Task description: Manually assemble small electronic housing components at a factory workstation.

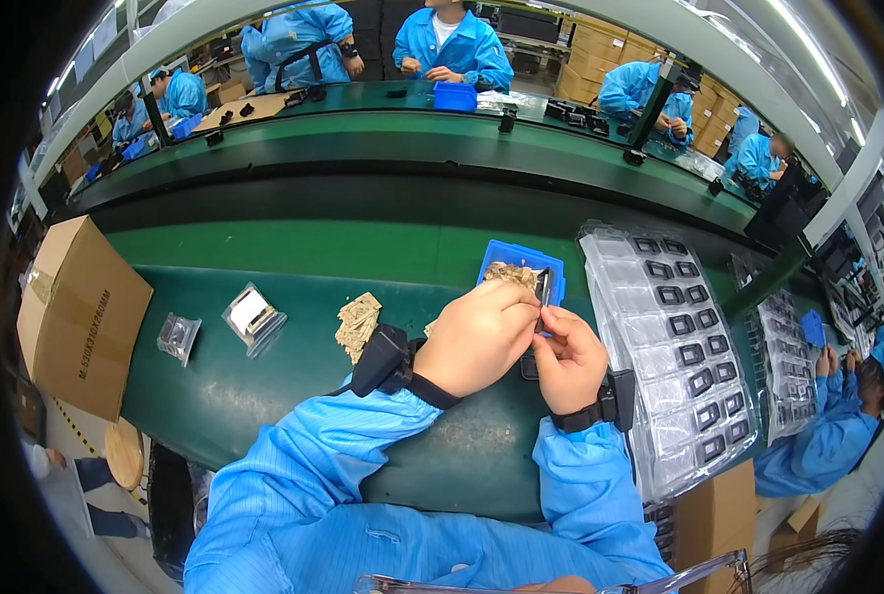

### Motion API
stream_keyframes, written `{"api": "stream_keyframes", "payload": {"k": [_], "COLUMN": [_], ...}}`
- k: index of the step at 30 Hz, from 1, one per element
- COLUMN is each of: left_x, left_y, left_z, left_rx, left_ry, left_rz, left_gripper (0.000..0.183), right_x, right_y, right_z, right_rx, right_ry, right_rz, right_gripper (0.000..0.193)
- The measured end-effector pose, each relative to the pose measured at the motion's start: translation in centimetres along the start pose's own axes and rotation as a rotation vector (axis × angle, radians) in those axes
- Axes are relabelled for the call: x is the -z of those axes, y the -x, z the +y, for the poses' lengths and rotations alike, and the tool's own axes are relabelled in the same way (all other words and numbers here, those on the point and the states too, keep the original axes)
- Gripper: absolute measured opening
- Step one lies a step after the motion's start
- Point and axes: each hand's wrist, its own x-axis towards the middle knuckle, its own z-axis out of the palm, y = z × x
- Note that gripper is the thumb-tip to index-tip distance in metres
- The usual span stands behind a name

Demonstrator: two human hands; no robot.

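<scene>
My left hand (pixel 479 339) and my right hand (pixel 569 362) meet over the green bench. Both are closed, fingertips pinched round a small, narrow black part (pixel 545 287) that points upward between them. My fingers cover its lower end, so its exact kind cannot be made out. Just beyond, a blue bin (pixel 559 265) contains small tan pieces (pixel 513 274). Partly hidden under my right hand, another black piece (pixel 529 368) lies on the bench. Left of my hands is a loose pile of flat tan pieces (pixel 359 325). Black devices are strapped to both my wrists.
To the right lies a clear plastic tray (pixel 615 327) with rows of black frames (pixel 691 352). Clear bags (pixel 254 319) (pixel 177 338) and a cardboard box (pixel 83 312) stand left. A dark conveyor (pixel 363 206) runs beyond the bench, with people in blue across it and at right.
</scene>
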Motion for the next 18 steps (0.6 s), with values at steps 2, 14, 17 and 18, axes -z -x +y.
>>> {"api": "stream_keyframes", "payload": {"k": [2,14,17,18], "left_x": [-0.1,-0.3,0.0,0.1], "left_y": [0.1,0.0,-0.1,-0.3], "left_z": [-0.6,-0.1,-1.1,-1.8], "left_rx": [0.009,0.129,0.203,0.247], "left_ry": [0.040,0.084,0.033,-0.030], "left_rz": [-0.013,0.014,0.029,0.044], "left_gripper": [0.017,0.013,0.011,0.010], "right_x": [-0.1,0.1,-0.1,0.0], "right_y": [-0.3,-0.2,-0.2,-0.3], "right_z": [-0.7,-0.4,-0.5,-0.5], "right_rx": [0.041,0.027,-0.062,-0.110], "right_ry": [0.037,-0.026,-0.117,-0.126], "right_rz": [0.002,-0.010,-0.035,-0.060], "right_gripper": [0.032,0.029,0.028,0.028]}}
